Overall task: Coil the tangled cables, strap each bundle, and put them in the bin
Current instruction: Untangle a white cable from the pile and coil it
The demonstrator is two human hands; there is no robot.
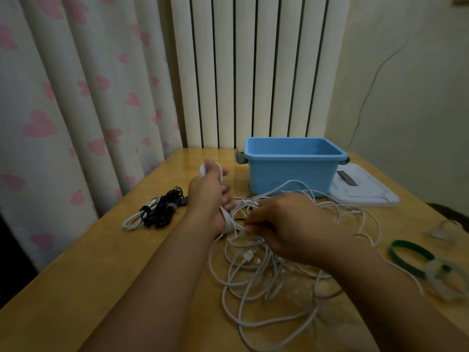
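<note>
A long white cable (pixel 266 288) lies in tangled loops across the middle of the wooden table (pixel 101 275). My left hand (pixel 208 196) grips a coiled bunch of that cable, its loops sticking out above and below the fist. Just to its right, my right hand (pixel 286 224) pinches a strand of the same cable close to the coil. A blue plastic bin (pixel 291 168) stands behind the hands, and nothing shows inside it. Green and pale straps (pixel 411 257) lie at the right.
A small bundle of black and white cables (pixel 157 210) rests left of my left hand. A white lid (pixel 365 189) lies flat right of the bin. Curtains hang behind the table's left edge, a white radiator behind the bin.
</note>
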